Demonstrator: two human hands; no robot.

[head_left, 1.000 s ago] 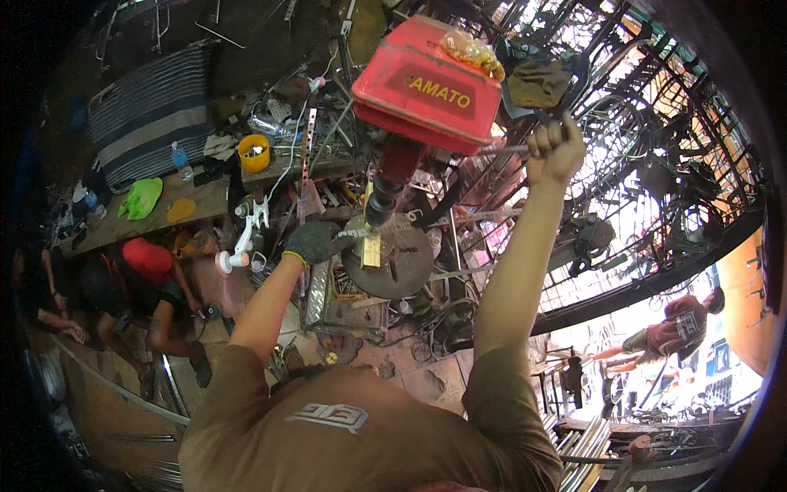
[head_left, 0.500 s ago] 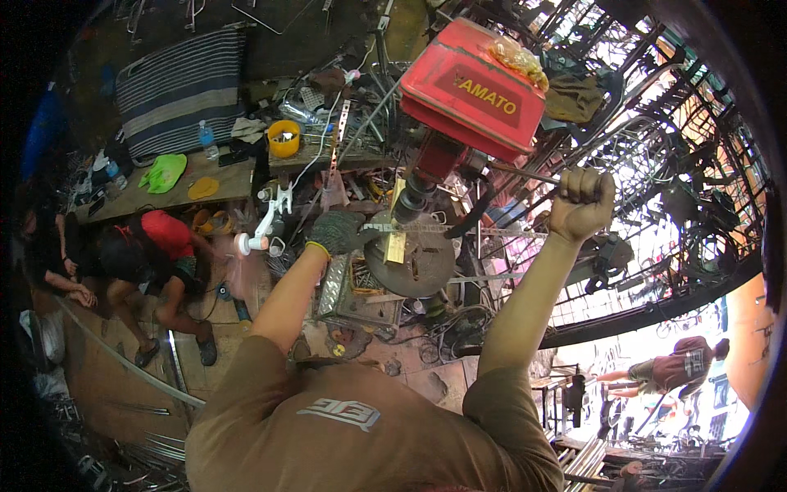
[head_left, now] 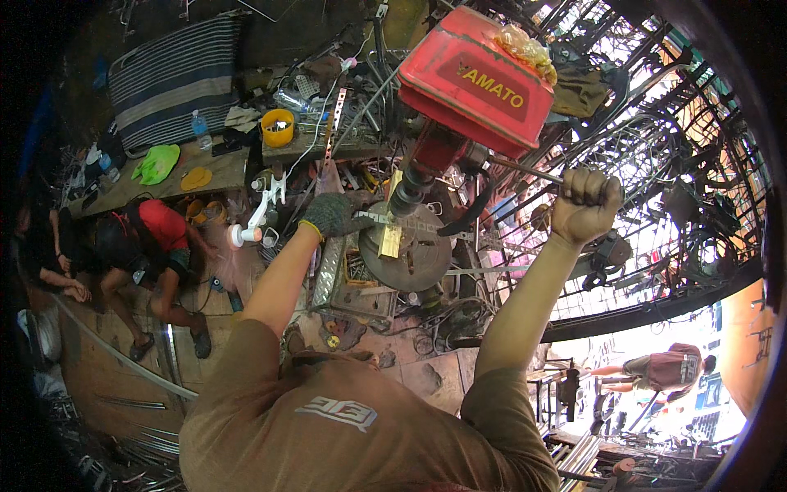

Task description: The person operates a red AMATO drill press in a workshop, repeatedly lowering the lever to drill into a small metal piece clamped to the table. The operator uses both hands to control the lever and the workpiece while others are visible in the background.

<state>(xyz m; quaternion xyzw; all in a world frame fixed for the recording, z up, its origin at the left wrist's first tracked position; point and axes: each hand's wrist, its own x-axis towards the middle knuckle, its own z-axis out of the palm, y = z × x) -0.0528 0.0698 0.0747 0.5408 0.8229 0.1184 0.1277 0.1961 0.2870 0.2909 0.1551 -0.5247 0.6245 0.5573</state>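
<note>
Red drill press (head_left: 475, 78), yellow cup (head_left: 278, 127)

We count one red drill press (head_left: 471, 82), one round metal plate (head_left: 406, 258) under it, one yellow bucket (head_left: 278, 127), two plastic bottles (head_left: 201, 129) on the desk (head_left: 221, 168), and two other people (head_left: 143, 242).

Brown tee — dark glove (head_left: 330, 215)

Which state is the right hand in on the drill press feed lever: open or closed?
Closed. The right hand is a fist around the thin metal feed lever, fingers curled fully over it.
</note>
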